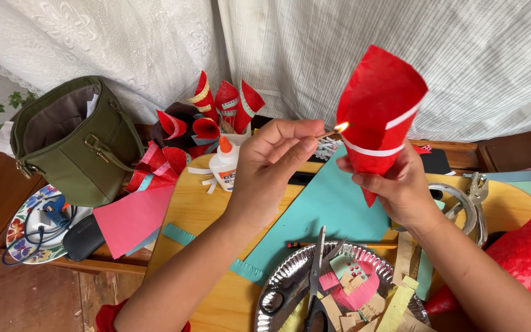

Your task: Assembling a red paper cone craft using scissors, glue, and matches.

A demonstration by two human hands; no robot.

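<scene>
The left hand [271, 157] is pinching a burning match [333, 130] tight against the red paper cone [379, 104] the right hand [397, 184] is gripping, so the flame should only kiss the edge.

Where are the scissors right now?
In the head view, the scissors lie low in the middle, on the silver foil plate among paper scraps, below both hands and just under the teal paper sheet.
</scene>
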